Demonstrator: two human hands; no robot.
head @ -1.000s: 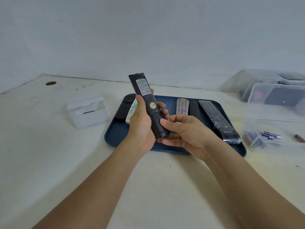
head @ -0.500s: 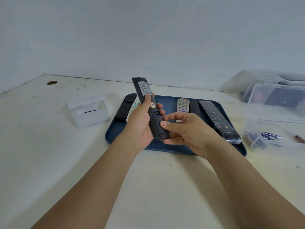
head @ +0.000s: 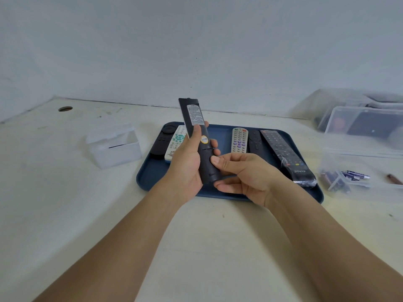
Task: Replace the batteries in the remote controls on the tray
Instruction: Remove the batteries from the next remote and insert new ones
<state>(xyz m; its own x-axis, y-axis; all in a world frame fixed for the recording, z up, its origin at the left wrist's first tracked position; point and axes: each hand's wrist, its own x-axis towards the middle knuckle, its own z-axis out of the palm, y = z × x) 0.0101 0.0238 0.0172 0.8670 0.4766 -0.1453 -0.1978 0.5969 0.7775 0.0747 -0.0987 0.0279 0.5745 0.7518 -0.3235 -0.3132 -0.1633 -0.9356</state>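
My left hand (head: 185,162) grips a long black remote (head: 197,136) back side up, above the blue tray (head: 152,177); a white label and a yellow sticker show on it. My right hand (head: 246,175) pinches the remote's lower end, thumb pressed on the battery cover (head: 208,168), fingers under it. On the tray lie a black remote (head: 162,140) and a white remote (head: 177,141) at left, and a grey remote (head: 239,139), a small black remote (head: 255,141) and a plastic-wrapped black remote (head: 287,155) at right.
A white plastic box (head: 114,147) with a slot stands left of the tray. Right of the tray a clear container (head: 349,179) holds several batteries, with a loose battery (head: 394,179) beside it. Clear storage boxes (head: 366,125) stand at the back right. A round hole (head: 65,109) marks the table's far left.
The remote has tilted a little more upright in my left hand. My right thumb has slid along the battery cover at the remote's lower end.
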